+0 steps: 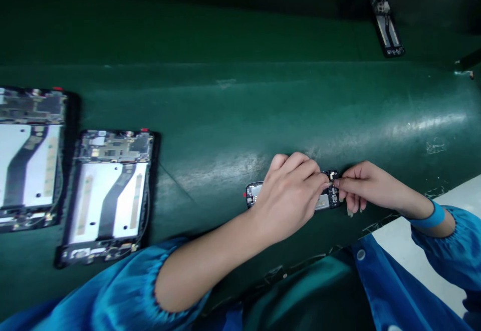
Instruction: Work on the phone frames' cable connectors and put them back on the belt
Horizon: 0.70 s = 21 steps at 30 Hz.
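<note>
- Resting at 4 o'clock on the green belt [263, 95], the small circuit board [254, 194] lies flat.
- The left hand [289, 198] curls closed over it; the right hand [363, 186] pinches its right end.

The picture on my screen is rather dim. A long white glare streak lies on the right side of the green belt [432, 120], while the top of the view sinks into near black. The white plate of the phone frame [108, 196] is bright but not burnt out. The left hand [289, 198] and the right hand [363, 186] put the circuit board [254, 193] in soft shadow, so I read its details badly. The lens bends the belt lines. The second phone frame [26, 155] at the left border is smeared, and the far phone frame [387, 28] is soft.
</note>
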Tool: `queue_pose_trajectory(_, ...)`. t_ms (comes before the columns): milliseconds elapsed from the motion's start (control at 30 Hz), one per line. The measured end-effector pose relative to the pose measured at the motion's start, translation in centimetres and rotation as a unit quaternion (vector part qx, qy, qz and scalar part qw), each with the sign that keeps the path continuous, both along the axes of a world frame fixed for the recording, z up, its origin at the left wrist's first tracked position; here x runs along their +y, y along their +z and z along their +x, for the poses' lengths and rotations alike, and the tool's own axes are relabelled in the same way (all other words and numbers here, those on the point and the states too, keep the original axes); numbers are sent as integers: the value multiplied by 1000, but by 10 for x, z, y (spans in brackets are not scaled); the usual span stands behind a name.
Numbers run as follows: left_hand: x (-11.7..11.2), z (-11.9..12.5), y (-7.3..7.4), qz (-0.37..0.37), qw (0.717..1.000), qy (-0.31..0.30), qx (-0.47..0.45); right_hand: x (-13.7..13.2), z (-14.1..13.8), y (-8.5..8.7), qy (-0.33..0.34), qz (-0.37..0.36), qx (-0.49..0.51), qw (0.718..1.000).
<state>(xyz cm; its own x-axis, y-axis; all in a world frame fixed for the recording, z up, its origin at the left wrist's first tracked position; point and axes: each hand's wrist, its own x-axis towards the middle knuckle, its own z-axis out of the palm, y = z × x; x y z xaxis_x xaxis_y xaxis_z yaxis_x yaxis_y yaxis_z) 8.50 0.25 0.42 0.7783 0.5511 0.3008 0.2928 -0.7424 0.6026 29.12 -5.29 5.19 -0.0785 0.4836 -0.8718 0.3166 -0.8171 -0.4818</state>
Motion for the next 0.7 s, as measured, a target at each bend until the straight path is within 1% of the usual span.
queue_pose_trajectory(167, 0, 1, 0, 6, 1000, 4, 0, 1, 0, 0, -4, -2, 0, 1000)
queue_pose_trajectory(367, 0, 0, 1, -2, 1000, -1, 11, 5, -4, 2, -10, -19, -31, 999)
queue_pose_trajectory(700, 0, 0, -1, -2, 1000, 7, 8, 4, -1, 2, -6, -12, -6, 1000)
